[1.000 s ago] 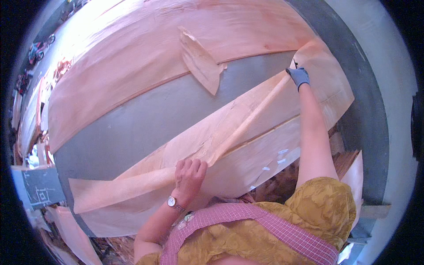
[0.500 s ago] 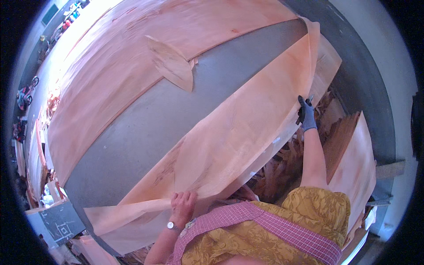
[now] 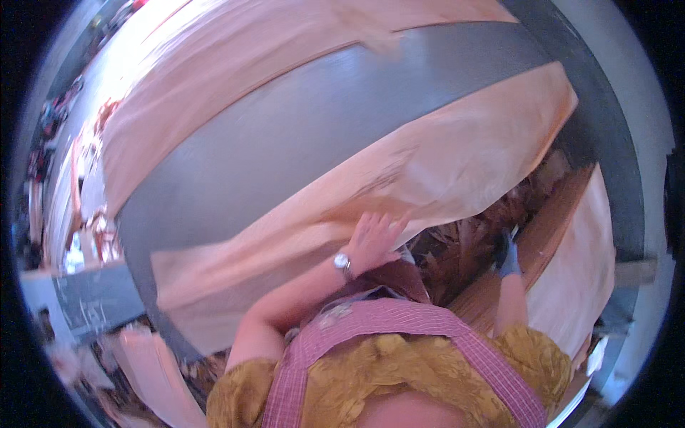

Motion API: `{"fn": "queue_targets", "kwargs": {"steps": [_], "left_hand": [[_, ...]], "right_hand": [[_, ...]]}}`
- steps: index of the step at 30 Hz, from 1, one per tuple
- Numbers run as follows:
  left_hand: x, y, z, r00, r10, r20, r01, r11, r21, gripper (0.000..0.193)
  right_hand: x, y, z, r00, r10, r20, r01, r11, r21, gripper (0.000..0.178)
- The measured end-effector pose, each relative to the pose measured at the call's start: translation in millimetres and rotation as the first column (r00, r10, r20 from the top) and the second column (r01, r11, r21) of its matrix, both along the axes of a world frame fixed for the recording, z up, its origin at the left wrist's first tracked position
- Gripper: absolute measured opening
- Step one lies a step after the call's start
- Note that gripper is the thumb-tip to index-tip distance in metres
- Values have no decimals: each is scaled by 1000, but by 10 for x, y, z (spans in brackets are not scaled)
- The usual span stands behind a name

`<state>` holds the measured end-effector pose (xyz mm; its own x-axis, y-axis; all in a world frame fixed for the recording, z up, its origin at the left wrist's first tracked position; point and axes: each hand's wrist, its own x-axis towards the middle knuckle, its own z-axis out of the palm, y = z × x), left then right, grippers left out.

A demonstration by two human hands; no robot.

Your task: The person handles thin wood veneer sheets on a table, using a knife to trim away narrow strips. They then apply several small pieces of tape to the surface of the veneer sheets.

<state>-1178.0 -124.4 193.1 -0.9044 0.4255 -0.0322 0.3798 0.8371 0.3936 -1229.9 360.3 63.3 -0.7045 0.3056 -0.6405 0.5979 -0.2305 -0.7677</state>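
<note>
My left hand [image 3: 376, 241], bare and with a watch on its wrist, lies on the near edge of a long wood veneer sheet [image 3: 457, 153], fingers stretched out. The pale orange sheet sits slantwise on the grey table [image 3: 235, 171] and ripples near the hand. My right hand [image 3: 508, 258], in a blue and black glove, is down off the table, beside the brown edge of a veneer stack [image 3: 549, 242]. A small tool with a pale tip [image 3: 514, 232] sticks out of it; blur hides the exact kind.
More veneer [image 3: 285, 50] covers the table's far side. Torn veneer scraps [image 3: 457, 260] are heaped between the table and me. A grey box-like block [image 3: 100, 296] stands at the left, with leaning veneer pieces [image 3: 160, 371] below it. A wall runs along the right.
My right hand has left the sheet's edge and dropped toward the stack. My left hand has moved right along the sheet. The sheet's folded-over far right end now lies flatter. The view has shifted.
</note>
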Motion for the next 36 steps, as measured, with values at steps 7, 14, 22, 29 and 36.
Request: {"fn": "queue_targets", "kwargs": {"steps": [7,14,22,29,36], "left_hand": [[1100,-1616,31,939,319,-126,-311,947,85,104],[3521,-3794,-521,300,802,-517,-930,367,29,79],[5463,-5058,-905,140,981,-131,-983,122,-135,59],[4998,-5535,-957,322,932,165,-947,320,38,55],[4232,-6023,-945,422,904,75,-907,419,50,55]], "right_hand": [[2375,-877,-758,951,260,171,-204,936,-289,42],[3841,-2034,-832,844,467,266,-407,878,-251,38],[5447,-2960,-1163,954,257,158,-194,924,-330,33],[6774,-3588,-1154,885,352,306,-235,903,-360,22],[7113,-4744,-1267,798,603,7,-602,796,60,21]]}}
